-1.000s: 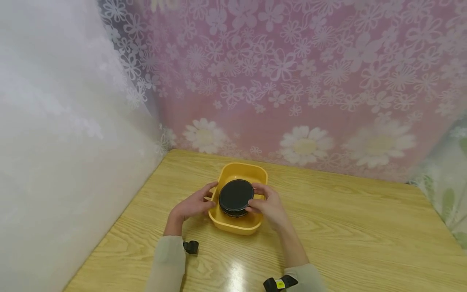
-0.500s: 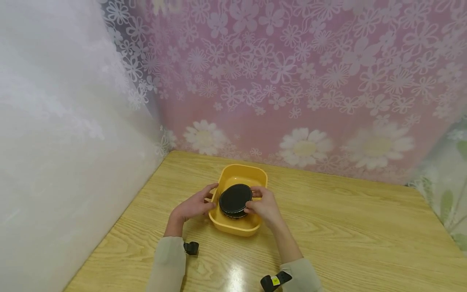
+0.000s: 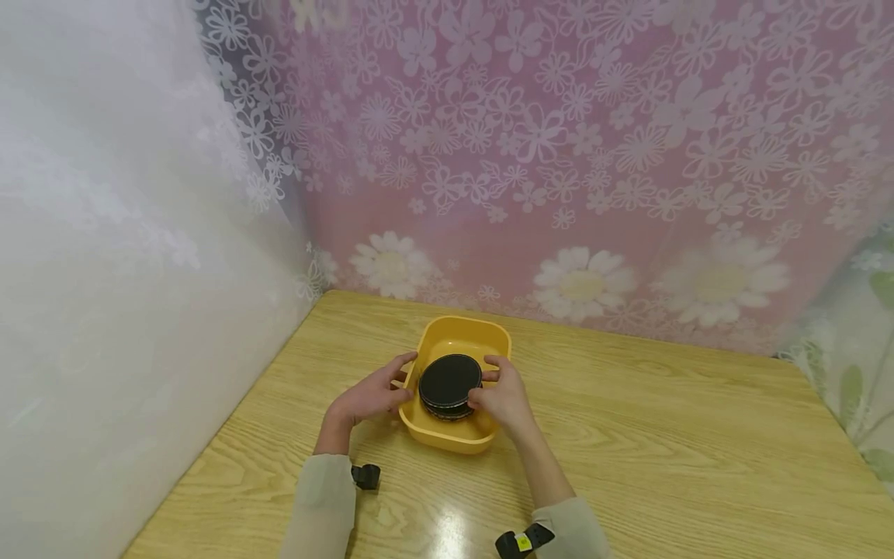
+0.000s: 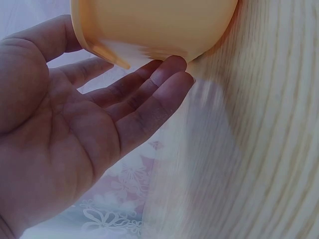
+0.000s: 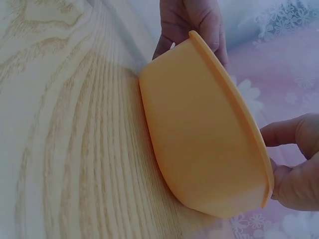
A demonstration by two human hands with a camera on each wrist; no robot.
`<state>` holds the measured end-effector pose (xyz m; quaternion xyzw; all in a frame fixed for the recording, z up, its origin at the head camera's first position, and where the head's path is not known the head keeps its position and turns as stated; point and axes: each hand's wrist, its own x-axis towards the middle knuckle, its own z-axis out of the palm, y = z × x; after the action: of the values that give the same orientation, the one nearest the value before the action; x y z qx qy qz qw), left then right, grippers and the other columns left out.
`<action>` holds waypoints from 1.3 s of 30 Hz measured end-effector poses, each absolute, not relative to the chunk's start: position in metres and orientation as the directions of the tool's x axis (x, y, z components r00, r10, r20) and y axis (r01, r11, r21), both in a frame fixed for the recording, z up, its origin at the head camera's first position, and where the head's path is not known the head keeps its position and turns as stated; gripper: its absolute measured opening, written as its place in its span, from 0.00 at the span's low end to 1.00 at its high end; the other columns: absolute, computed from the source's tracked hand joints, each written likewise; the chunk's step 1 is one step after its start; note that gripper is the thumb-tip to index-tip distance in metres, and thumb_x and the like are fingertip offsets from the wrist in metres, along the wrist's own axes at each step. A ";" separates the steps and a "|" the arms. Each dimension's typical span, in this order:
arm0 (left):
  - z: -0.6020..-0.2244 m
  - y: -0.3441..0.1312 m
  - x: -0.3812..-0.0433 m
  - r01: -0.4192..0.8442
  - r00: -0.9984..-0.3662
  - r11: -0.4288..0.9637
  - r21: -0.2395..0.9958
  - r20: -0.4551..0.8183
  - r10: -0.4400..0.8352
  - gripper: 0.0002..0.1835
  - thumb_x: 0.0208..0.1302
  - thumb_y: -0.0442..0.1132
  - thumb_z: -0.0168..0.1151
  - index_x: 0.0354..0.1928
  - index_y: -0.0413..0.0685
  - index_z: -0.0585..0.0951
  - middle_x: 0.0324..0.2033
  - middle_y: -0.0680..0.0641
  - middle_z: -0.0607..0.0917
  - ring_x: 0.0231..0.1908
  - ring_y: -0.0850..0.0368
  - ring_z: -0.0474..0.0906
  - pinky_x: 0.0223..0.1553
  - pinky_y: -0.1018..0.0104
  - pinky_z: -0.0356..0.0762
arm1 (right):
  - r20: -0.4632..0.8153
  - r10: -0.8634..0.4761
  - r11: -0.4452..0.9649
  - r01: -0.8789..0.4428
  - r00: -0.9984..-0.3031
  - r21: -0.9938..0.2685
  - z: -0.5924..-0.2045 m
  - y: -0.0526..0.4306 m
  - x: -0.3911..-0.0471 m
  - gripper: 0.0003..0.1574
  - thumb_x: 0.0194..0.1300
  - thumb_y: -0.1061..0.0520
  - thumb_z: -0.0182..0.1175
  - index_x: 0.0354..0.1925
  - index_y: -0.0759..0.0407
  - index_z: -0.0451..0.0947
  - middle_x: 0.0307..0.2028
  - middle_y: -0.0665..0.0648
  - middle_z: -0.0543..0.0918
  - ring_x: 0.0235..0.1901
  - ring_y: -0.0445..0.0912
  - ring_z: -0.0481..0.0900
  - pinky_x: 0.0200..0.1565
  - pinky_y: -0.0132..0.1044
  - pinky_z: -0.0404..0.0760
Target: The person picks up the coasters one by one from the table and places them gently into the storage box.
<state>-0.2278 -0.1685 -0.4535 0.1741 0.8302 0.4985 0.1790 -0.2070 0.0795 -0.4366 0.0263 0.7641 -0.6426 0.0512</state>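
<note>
A yellow rounded rectangular tub (image 3: 450, 442) stands on the wooden table. Inside it a stack of round black pads with pale stitched edges, like coasters, shows its top coaster (image 3: 450, 379) slightly offset from those below. My left hand (image 3: 372, 392) holds the tub's left wall. In the left wrist view its thumb reaches behind the rim and its other fingers lie along the outer wall (image 4: 154, 25). My right hand (image 3: 508, 396) reaches over the tub's right side, thumb and fingers at the top coaster's right edge. In the right wrist view the tub wall (image 5: 199, 129) hides the coasters.
The wood-grain table (image 3: 663, 435) extends to the right of the tub. A pink flowered cloth (image 3: 489, 155) hangs behind it, and a white sheet (image 3: 140, 233) runs along the left edge. Black straps with small cameras sit at both wrists.
The top coaster has come down onto the stack and slightly left, with my right hand moving along with it. My left hand stays at the tub's left wall.
</note>
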 end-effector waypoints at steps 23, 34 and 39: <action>-0.452 -0.168 -0.226 0.096 -0.880 0.453 0.886 -0.136 0.454 0.38 0.71 0.38 0.54 0.79 0.52 0.51 0.62 0.34 0.69 0.49 0.46 0.78 0.42 0.57 0.78 | -0.185 -0.267 -0.201 0.242 -0.946 -0.949 -0.431 0.092 -0.183 0.52 0.75 0.57 0.51 0.79 0.61 0.27 0.75 0.76 0.43 0.73 0.70 0.45 0.69 0.61 0.53; -0.452 -0.167 -0.226 0.100 -0.879 0.449 0.888 -0.134 0.459 0.38 0.71 0.38 0.53 0.79 0.52 0.51 0.63 0.34 0.69 0.52 0.45 0.77 0.43 0.56 0.79 | -0.196 -0.297 -0.263 0.278 -0.935 -0.924 -0.429 0.089 -0.185 0.53 0.77 0.53 0.47 0.77 0.61 0.19 0.76 0.73 0.36 0.73 0.73 0.39 0.70 0.62 0.43; -0.450 -0.166 -0.226 0.109 -0.876 0.451 0.886 -0.129 0.464 0.38 0.71 0.38 0.53 0.79 0.51 0.51 0.62 0.34 0.69 0.51 0.45 0.78 0.42 0.55 0.79 | -0.213 -0.297 -0.264 0.294 -0.931 -0.919 -0.428 0.090 -0.186 0.54 0.77 0.53 0.47 0.76 0.62 0.18 0.76 0.74 0.33 0.73 0.72 0.34 0.71 0.61 0.41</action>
<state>-0.2260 -0.1663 -0.4502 0.1720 0.8325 0.4951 0.1795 -0.1859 0.0904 -0.4283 -0.0013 0.5774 -0.7950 0.1858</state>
